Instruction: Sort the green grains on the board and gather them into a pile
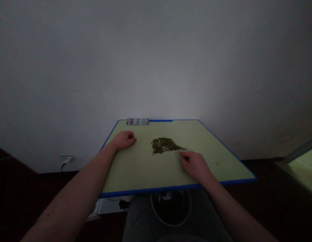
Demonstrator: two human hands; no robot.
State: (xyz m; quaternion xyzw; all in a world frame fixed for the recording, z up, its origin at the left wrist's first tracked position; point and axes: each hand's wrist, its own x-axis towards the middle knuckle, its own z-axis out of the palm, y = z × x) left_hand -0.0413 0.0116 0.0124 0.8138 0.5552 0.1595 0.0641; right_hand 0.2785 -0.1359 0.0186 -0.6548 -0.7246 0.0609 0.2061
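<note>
A spread of small greenish-brown grains or seeds [166, 145] lies near the middle of the pale yellow-green table [138, 174], tapering to a thin tail on the right. By that tail, my right hand [195, 164] is closed, thumb and fingers pinching a clear flat card [179, 161] whose edge faces the grains. The card is faint and its exact kind is hard to tell. My left hand [124, 139] rests on the table left of the grains, its fingers curled into a loose fist with nothing visible in it.
A blue edging [150, 191] runs round the table. At its back left lies a small blurred-out item [137, 121] by the wall. A dark slender bit [217, 164] lies to the right. Below the front edge, a round bowl [171, 223] sits at my lap.
</note>
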